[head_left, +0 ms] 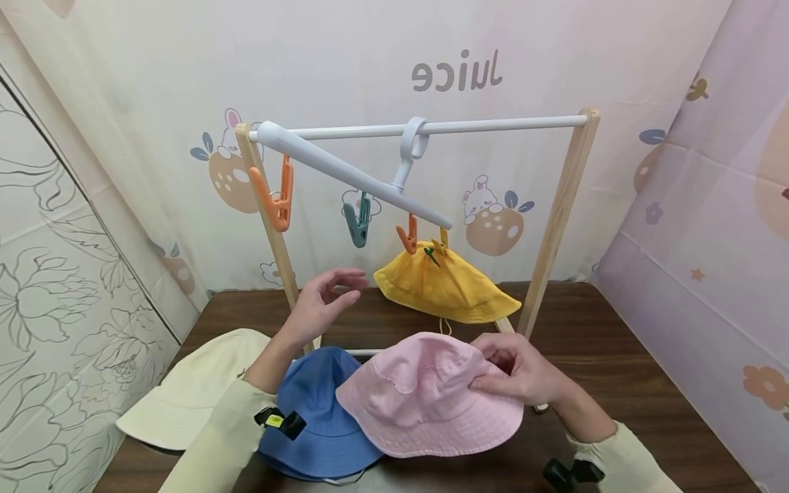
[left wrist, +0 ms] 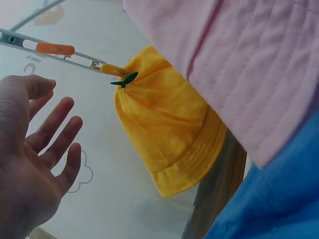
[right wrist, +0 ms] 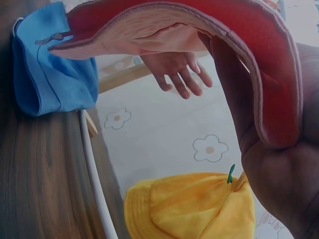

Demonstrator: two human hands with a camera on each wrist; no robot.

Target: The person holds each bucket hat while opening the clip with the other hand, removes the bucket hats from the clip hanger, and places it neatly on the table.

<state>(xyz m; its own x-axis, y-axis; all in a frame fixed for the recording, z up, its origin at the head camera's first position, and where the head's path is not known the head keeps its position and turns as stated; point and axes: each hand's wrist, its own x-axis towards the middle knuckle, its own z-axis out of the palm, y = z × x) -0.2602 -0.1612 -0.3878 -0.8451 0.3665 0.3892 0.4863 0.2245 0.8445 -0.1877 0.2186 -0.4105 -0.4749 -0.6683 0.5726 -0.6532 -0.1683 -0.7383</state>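
A pink bucket hat [head_left: 425, 404] is gripped at its right side by my right hand [head_left: 524, 370], thumb on the near face. In the right wrist view its brim arches over the palm. My left hand [head_left: 323, 305] hovers in the air with relaxed fingers, touching nothing, below a teal clothespin [head_left: 358, 222]. A yellow bucket hat [head_left: 444, 284] hangs from a yellow clothespin [head_left: 444, 237] at the low right end of a tilted white hanger [head_left: 345, 168]. Beneath the pink hat lies a blue bucket hat [head_left: 327, 424], partly covered.
Orange clothespins [head_left: 280, 202] hang along the hanger, which hooks over the white rail [head_left: 505, 124] of a wooden-legged rack [head_left: 561, 219]. A cream hat [head_left: 197, 390] lies on the brown table [head_left: 616, 370] at left, behind my left forearm. A printed curtain [head_left: 345, 61] stands behind.
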